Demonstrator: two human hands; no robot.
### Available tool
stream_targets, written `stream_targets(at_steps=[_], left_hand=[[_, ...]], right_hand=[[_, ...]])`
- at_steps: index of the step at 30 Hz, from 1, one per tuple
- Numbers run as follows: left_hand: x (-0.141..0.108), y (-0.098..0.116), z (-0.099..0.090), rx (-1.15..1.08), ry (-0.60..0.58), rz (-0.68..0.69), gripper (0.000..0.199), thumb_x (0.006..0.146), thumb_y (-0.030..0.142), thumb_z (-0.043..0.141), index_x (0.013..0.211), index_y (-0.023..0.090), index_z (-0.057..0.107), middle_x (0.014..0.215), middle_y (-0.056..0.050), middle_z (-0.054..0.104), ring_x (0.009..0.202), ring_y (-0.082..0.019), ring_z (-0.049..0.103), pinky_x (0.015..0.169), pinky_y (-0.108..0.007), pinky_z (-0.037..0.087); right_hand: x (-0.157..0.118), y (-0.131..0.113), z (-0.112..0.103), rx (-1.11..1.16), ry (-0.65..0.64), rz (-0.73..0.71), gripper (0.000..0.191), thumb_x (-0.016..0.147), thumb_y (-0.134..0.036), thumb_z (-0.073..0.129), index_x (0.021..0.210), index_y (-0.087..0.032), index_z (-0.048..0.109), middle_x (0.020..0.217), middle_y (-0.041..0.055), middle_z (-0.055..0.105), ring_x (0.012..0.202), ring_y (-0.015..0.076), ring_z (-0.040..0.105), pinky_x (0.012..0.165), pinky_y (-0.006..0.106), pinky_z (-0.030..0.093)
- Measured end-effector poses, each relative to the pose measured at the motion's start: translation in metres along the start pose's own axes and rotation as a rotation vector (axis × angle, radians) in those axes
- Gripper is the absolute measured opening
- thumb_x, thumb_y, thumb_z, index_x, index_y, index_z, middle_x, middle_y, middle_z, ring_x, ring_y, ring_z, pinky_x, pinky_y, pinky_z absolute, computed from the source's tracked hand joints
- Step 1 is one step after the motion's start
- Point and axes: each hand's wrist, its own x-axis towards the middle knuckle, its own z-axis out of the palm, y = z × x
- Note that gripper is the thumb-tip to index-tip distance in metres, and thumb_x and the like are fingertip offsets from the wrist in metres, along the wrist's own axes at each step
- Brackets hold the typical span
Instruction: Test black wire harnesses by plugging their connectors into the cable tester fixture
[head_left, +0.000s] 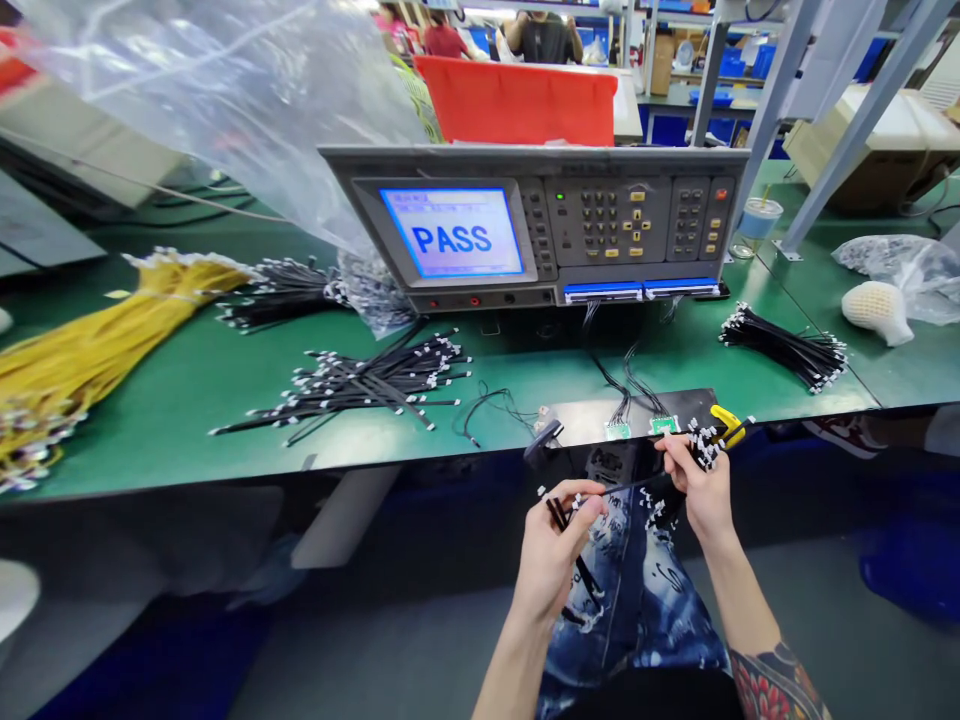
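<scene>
My left hand [562, 535] is closed around a few black cables with white connectors, in front of the table edge and above my lap. Closed too, my right hand [699, 485] grips a bunch of black cables [703, 445] whose white connector ends stick out at the top. One thin black cable [637, 484] stretches between both hands. Just beyond the right hand, a green circuit board [664, 426] lies at the table's front edge, with a second green board [618, 431] to its left. Wires run from both boards to the tester [540, 225], whose screen reads PASS.
On the green table [225, 375] lie a loose pile of black cables [367, 380], a yellow cable bundle [142, 330] and another black bundle [784, 345]. A red bin [517, 100] stands behind the tester. A drink cup [759, 218] and metal post are at right. People are in the background.
</scene>
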Motion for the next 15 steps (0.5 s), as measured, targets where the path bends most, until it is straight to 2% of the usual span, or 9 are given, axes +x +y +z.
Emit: stream_targets(at_steps=[2, 6, 11, 15], left_hand=[[0.0021, 0.0021, 0.0004, -0.095, -0.009, -0.039, 0.05, 0.061, 0.053, 0.095, 0.086, 0.014, 0.076, 0.068, 0.0, 0.068, 0.043, 0.0, 0.014, 0.042, -0.021, 0.01], [0.0065, 0.0011, 0.0027, -0.211, -0.032, -0.059, 0.053, 0.053, 0.051, 0.101, 0.083, 0.013, 0.078, 0.068, -0.002, 0.071, 0.041, 0.002, 0.014, 0.041, -0.019, 0.009], [0.0088, -0.0052, -0.0037, -0.257, -0.123, -0.08, 0.052, 0.058, 0.052, 0.1, 0.086, 0.013, 0.079, 0.071, -0.005, 0.074, 0.04, 0.003, 0.013, 0.039, -0.018, 0.01], [0.0088, -0.0066, -0.0024, -0.258, -0.127, -0.05, 0.054, 0.061, 0.058, 0.098, 0.083, 0.013, 0.078, 0.067, -0.002, 0.069, 0.04, 0.003, 0.013, 0.038, -0.018, 0.01]], right_hand=[[-0.0004, 0.0008, 0.0022, -0.031, 0.023, -0.037, 0.034, 0.08, -0.049, 0.082, 0.074, -0.015, 0.08, 0.052, -0.0026, 0.057, 0.042, 0.0062, 0.033, 0.042, 0.024, 0.022], [-0.0014, 0.0001, 0.0022, -0.092, 0.044, -0.091, 0.032, 0.083, -0.047, 0.08, 0.072, -0.017, 0.078, 0.053, -0.0028, 0.057, 0.045, 0.0079, 0.037, 0.045, 0.025, 0.028], [0.0002, 0.0035, -0.0022, -0.167, 0.039, -0.107, 0.037, 0.084, -0.052, 0.079, 0.07, -0.018, 0.075, 0.054, -0.001, 0.058, 0.05, 0.0129, 0.049, 0.046, 0.026, 0.036], [-0.0006, 0.0054, -0.0011, -0.193, 0.054, -0.123, 0.036, 0.085, -0.052, 0.077, 0.072, -0.019, 0.075, 0.055, -0.0006, 0.059, 0.053, 0.0146, 0.053, 0.048, 0.026, 0.039]])
